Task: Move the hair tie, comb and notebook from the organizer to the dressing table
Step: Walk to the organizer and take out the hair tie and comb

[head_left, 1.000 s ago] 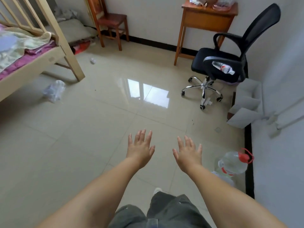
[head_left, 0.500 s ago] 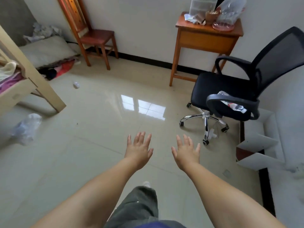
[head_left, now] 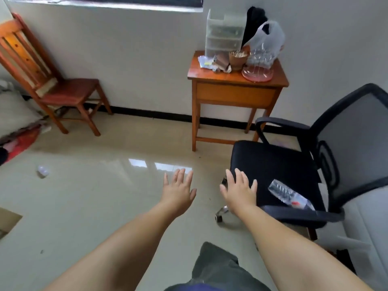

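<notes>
A small wooden dressing table (head_left: pixel 235 94) stands against the far wall. On its back left corner sits a clear plastic drawer organizer (head_left: pixel 223 32); its contents are too blurred to make out, so hair tie, comb and notebook cannot be told apart. My left hand (head_left: pixel 178 191) and my right hand (head_left: pixel 239 191) are stretched out in front of me over the floor, palms down, fingers apart, holding nothing. Both are well short of the table.
A black office chair (head_left: pixel 279 164) with a plastic bottle (head_left: pixel 287 194) on its seat stands right of my hands, before the table. A wooden chair (head_left: pixel 52 85) is at the left wall. A brown cup (head_left: pixel 238 58), a plastic bag (head_left: pixel 267 42) and a pink plate (head_left: pixel 257 74) crowd the tabletop.
The view has tilted up and moved toward the table; table, organizer and office chair are now larger and nearer. Both hands stay spread and empty in front of me.
</notes>
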Demonstrator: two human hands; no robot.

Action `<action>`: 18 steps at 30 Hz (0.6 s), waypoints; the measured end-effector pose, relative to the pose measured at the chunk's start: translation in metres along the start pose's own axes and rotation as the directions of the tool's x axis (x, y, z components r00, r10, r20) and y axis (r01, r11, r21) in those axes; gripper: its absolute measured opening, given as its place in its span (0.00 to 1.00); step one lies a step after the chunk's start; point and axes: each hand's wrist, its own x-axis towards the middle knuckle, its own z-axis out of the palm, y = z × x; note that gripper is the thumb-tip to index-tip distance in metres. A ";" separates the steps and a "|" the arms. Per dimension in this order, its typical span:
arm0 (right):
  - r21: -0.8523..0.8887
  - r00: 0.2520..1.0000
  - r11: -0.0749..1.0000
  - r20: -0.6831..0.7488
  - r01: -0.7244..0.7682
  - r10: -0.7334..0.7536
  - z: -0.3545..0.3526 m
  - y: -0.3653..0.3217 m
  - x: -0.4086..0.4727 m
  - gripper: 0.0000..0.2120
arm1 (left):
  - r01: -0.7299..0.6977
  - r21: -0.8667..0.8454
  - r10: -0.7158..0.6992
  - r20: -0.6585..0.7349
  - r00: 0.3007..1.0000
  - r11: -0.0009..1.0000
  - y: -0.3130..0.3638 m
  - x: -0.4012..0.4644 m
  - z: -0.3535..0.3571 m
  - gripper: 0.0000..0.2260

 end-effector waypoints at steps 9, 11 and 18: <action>-0.004 0.995 0.998 -0.072 0.065 -0.065 -0.089 -0.042 0.270 0.27 | 0.032 0.033 -0.030 -0.067 0.997 0.999 -0.052 0.239 -0.088 0.27; 0.011 0.993 0.998 -0.098 0.068 -0.066 -0.101 -0.059 0.328 0.27 | 0.052 0.034 -0.049 -0.083 0.995 0.998 -0.071 0.301 -0.104 0.27; 0.069 0.985 0.996 -0.158 -0.061 0.071 -0.156 -0.088 0.505 0.27 | -0.081 0.093 0.095 -0.154 0.984 0.992 -0.121 0.510 -0.176 0.27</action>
